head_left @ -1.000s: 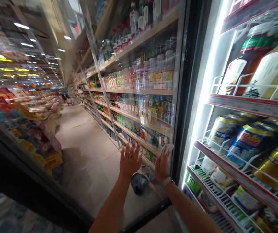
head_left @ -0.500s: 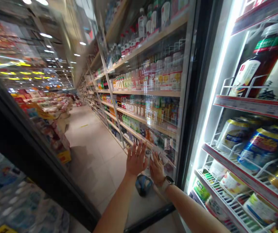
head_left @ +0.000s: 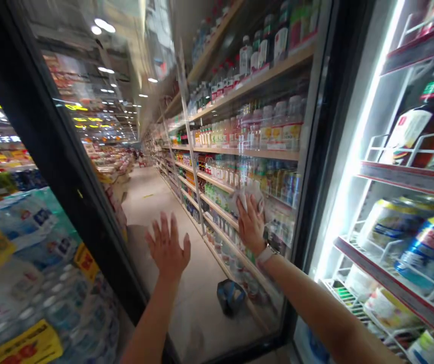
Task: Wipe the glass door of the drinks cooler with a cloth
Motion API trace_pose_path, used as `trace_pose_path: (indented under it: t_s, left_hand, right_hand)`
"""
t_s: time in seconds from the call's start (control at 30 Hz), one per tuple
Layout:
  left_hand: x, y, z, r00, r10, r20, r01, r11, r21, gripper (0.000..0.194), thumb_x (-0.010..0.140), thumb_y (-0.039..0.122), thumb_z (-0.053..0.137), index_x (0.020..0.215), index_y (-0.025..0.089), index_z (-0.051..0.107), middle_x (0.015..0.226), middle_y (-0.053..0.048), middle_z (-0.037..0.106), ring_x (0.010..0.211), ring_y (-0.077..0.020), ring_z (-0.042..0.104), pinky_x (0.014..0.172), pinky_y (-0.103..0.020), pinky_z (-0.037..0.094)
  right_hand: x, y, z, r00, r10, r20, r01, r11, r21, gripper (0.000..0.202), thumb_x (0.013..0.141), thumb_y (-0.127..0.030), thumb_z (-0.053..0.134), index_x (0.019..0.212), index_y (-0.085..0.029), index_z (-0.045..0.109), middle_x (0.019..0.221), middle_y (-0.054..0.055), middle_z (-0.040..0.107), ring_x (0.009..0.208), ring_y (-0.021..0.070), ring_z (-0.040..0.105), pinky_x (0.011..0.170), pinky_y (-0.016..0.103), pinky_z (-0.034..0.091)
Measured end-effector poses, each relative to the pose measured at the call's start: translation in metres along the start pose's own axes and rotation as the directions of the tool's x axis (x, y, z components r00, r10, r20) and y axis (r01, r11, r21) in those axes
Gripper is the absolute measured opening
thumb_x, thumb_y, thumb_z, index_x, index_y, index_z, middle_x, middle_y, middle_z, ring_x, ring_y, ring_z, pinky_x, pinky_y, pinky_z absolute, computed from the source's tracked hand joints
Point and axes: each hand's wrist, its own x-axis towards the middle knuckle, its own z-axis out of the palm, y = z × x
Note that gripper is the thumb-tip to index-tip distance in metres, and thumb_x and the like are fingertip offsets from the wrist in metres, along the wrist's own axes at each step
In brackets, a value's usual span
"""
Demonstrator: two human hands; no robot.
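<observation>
On your right wrist, right of the centre of the frame, you wear a watch with a pale, light-toned strap and a dark case; its face is too blurred to read. Both your forearms are bare, running down to the bottom edge of the frame.

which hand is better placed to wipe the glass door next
Probably the right hand: it lies spread over a pale crumpled cloth on the glass door, while the left hand is open and empty.
</observation>
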Motion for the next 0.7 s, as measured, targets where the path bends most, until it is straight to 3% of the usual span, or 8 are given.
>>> trace_pose_path:
  t_s: [0.1, 0.17, 0.23, 0.33, 0.43, 0.53, 0.6, 0.7]
  left_hand:
    - [-0.002, -0.021, -0.005, 0.999, 0.023, -0.039, -0.019, 0.994, 0.104, 0.071, 0.095, 0.033, 0.051, 0.157, 0.019, 0.020, 0.162, -0.011, 0.019, 0.153, -0.0284, 0.008, 0.124, -0.055, 0.005]
    - [-0.005, -0.023, -0.006, 0.998, 0.047, -0.046, -0.041, 0.991, 0.129, 0.072, 0.094, 0.034, 0.052, 0.156, 0.018, 0.021, 0.162, -0.011, 0.019, 0.153, -0.0278, 0.008, 0.124, -0.053, 0.005]
    - [-0.008, -0.019, -0.008, 0.998, 0.044, -0.048, -0.038, 0.991, 0.129, 0.071, 0.095, 0.035, 0.051, 0.156, 0.018, 0.021, 0.162, -0.010, 0.020, 0.153, -0.0270, 0.008, 0.124, -0.052, 0.004]
    - [-0.010, -0.015, -0.009, 0.999, 0.033, -0.035, -0.029, 0.991, 0.128, 0.070, 0.095, 0.034, 0.049, 0.157, 0.019, 0.019, 0.162, -0.010, 0.022, 0.153, -0.0270, 0.007, 0.124, -0.053, 0.005]
    - [-0.010, -0.016, -0.008, 1.000, 0.026, -0.001, -0.026, 0.990, 0.140, 0.070, 0.096, 0.035, 0.048, 0.157, 0.018, 0.018, 0.162, -0.011, 0.022, 0.153, -0.0277, 0.006, 0.124, -0.053, 0.006]
    - [-0.009, -0.023, -0.013, 0.998, 0.042, 0.047, -0.048, 0.991, 0.123, 0.068, 0.097, 0.035, 0.047, 0.157, 0.019, 0.017, 0.161, -0.011, 0.025, 0.152, -0.0278, 0.008, 0.124, -0.052, 0.007]
    - [-0.008, -0.032, -0.021, 0.992, 0.088, 0.095, -0.097, 0.991, 0.092, 0.068, 0.097, 0.033, 0.047, 0.157, 0.021, 0.018, 0.161, -0.011, 0.027, 0.152, -0.0263, 0.013, 0.124, -0.049, 0.011]
    - [-0.004, -0.051, -0.035, 0.992, 0.092, 0.088, -0.100, 0.991, 0.088, 0.068, 0.097, 0.031, 0.047, 0.157, 0.021, 0.018, 0.161, -0.010, 0.024, 0.151, -0.0258, 0.017, 0.124, -0.046, 0.016]
  right_hand:
    - [-0.056, -0.015, 0.017, 0.979, -0.159, 0.126, 0.156, 0.987, 0.032, 0.056, 0.094, -0.013, 0.038, 0.146, -0.034, 0.046, 0.150, 0.002, 0.050, 0.141, 0.0240, 0.042, 0.121, 0.054, 0.024]
    - [-0.092, -0.023, 0.025, 0.948, -0.273, 0.161, 0.258, 0.960, 0.108, 0.057, 0.092, -0.010, 0.040, 0.139, -0.040, 0.053, 0.140, -0.004, 0.060, 0.132, 0.0202, 0.053, 0.119, 0.046, 0.032]
    - [-0.109, -0.028, 0.026, 0.914, -0.368, 0.172, 0.334, 0.921, 0.199, 0.057, 0.092, -0.008, 0.041, 0.136, -0.042, 0.055, 0.134, -0.007, 0.064, 0.126, 0.0170, 0.058, 0.115, 0.038, 0.038]
    - [-0.085, -0.036, 0.016, 0.876, -0.452, 0.172, 0.399, 0.876, 0.269, 0.057, 0.093, -0.008, 0.040, 0.137, -0.040, 0.054, 0.137, -0.008, 0.062, 0.126, 0.0159, 0.058, 0.116, 0.037, 0.036]
    - [-0.014, -0.051, 0.003, 0.886, -0.441, 0.145, 0.416, 0.893, 0.171, 0.059, 0.093, -0.005, 0.037, 0.144, -0.034, 0.048, 0.148, -0.003, 0.053, 0.137, 0.0171, 0.048, 0.123, 0.042, 0.022]
    - [0.049, -0.072, -0.005, 0.933, -0.353, 0.068, 0.350, 0.935, 0.052, 0.056, 0.096, -0.010, 0.042, 0.150, -0.026, 0.041, 0.156, 0.005, 0.042, 0.147, 0.0203, 0.033, 0.125, 0.046, 0.008]
    - [0.060, -0.082, -0.003, 0.943, -0.329, 0.040, 0.329, 0.944, 0.017, 0.058, 0.095, -0.010, 0.044, 0.151, -0.025, 0.039, 0.158, 0.006, 0.038, 0.149, 0.0204, 0.027, 0.125, 0.046, 0.004]
    - [0.023, -0.084, 0.011, 0.907, -0.411, 0.090, 0.410, 0.912, 0.024, 0.062, 0.092, -0.008, 0.046, 0.151, -0.026, 0.038, 0.158, 0.004, 0.039, 0.149, 0.0187, 0.027, 0.126, 0.044, 0.007]
